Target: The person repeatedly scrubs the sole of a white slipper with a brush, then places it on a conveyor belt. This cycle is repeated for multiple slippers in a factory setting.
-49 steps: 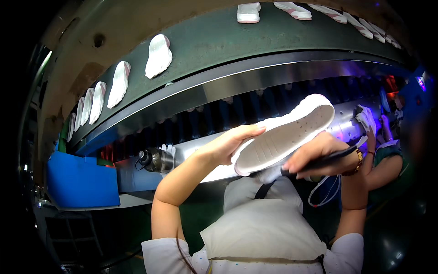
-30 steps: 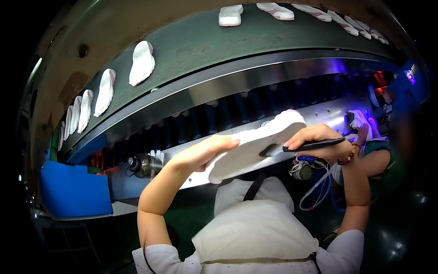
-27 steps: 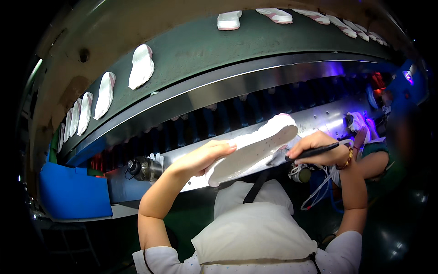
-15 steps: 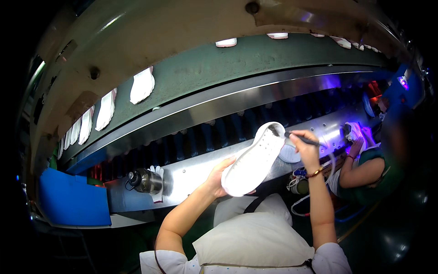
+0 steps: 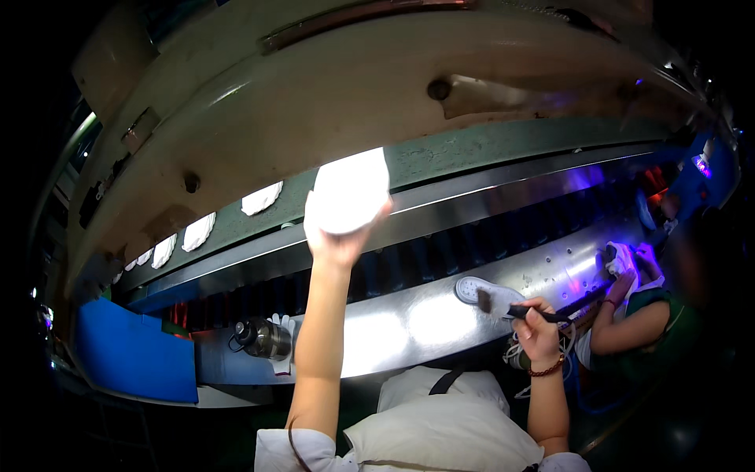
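My left hand (image 5: 340, 240) is stretched up and grips a white shoe (image 5: 348, 191) by its lower end, its pale sole facing me. The shoe is held against the green conveyor belt (image 5: 503, 145) above. My right hand (image 5: 539, 329) is low at the right, closed around a dark brush (image 5: 543, 314). The brush tip rests on a white oval thing (image 5: 481, 292) lying on the shiny metal shelf (image 5: 393, 330); I cannot tell whether it is a dish or a small shoe.
More white soles (image 5: 262, 199) ride the belt to the left. A metal flask (image 5: 266, 340) and white glove (image 5: 281, 322) sit on the shelf, with a blue bin (image 5: 134, 354) further left. Another person's arms (image 5: 629, 311) work at the right under violet light.
My left hand has raised the white shoe from chest height up to the belt. My right hand has left the shoe and dropped with the brush to the white oval thing on the shelf.
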The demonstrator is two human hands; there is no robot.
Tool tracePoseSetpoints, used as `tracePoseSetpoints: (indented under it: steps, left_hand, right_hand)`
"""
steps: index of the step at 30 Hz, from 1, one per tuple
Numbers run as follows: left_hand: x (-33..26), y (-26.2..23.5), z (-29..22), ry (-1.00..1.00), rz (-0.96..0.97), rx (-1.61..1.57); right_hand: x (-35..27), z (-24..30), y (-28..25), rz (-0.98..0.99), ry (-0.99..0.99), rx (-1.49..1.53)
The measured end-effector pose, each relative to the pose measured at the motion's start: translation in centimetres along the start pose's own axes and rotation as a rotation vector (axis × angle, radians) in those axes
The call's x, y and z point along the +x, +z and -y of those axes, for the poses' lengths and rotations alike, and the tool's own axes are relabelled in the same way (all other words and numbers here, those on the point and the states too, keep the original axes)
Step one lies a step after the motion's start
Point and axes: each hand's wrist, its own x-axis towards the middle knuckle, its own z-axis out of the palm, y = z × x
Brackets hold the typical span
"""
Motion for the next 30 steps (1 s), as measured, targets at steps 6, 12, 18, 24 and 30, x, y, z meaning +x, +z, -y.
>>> tracePoseSetpoints:
  steps: [6, 12, 18, 24, 30]
  left_hand:
    - [9.3, -0.7, 5.0, 0.013, -0.594, 0.013]
    - [16.8, -0.9, 7.8, -0.097, -0.171, 1.447]
    - [17.4, -0.1, 5.2, -0.186, 0.004, 1.917]
    - [8.2, 1.1, 4.7, 0.253, -0.112, 1.826]
    - [-2.9, -0.9, 9.4, 0.66, -0.526, 0.716]
  right_hand:
    - [-0.7, -0.2, -1.0, -0.075, -0.061, -0.129]
    - [-1.9, -0.2, -2.6, -0.189, -0.073, -0.115]
    - [-2.4, 0.0, -2.5, -0.19, -0.072, -0.103]
    - [-1.3, 0.2, -3.9, -0.25, -0.035, -0.075]
    - [2.6, 1.2, -2.2, -0.129, 0.038, -0.038]
